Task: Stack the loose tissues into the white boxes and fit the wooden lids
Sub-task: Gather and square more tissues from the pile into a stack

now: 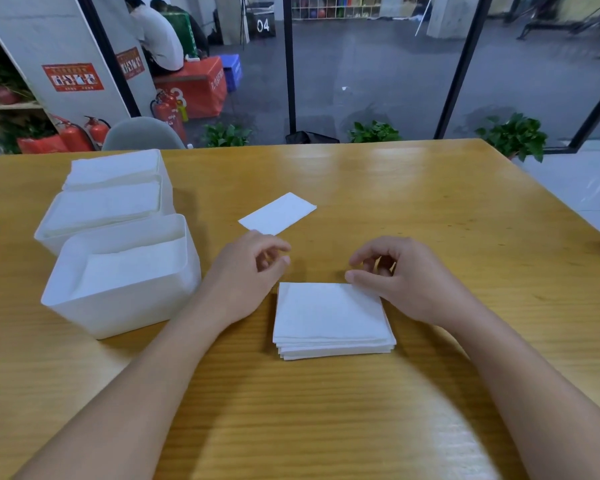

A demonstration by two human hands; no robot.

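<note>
Nearest to me, low in the centre of the frame, a squared stack of folded tissues (pixel 331 320) lies flat on the wooden table (pixel 430 209); I judge it light, soft and loose-layered, so the sheets will slide and fan if I lift only the top. I would take it from both short sides at once, fingers under the bottom sheet and thumbs on top, pressing lightly. Just above the stack, my left hand (pixel 248 271) hovers off its upper left corner with fingers loosely curled, grasping nothing. My right hand (pixel 400 282) sits at the stack's upper right corner, fingers also curled and relaxed; its thumb tip appears to touch the top sheet's edge, but I see no pinch. To the left of centre stands the nearest white box (pixel 125 282), open-topped, with tissues already lying low inside and room above them; its plastic walls look stiff and smooth. Beyond my hands, mid-frame, a single loose tissue (pixel 278 213) lies flat and apart, flimsy enough to need a fingertip slide to the edge. Farther back at the upper left, a second white box (pixel 101 209) and a third white box (pixel 118 168) look nearly full. A sliver of wood at the far left edge may be a lid; I cannot tell.
</note>
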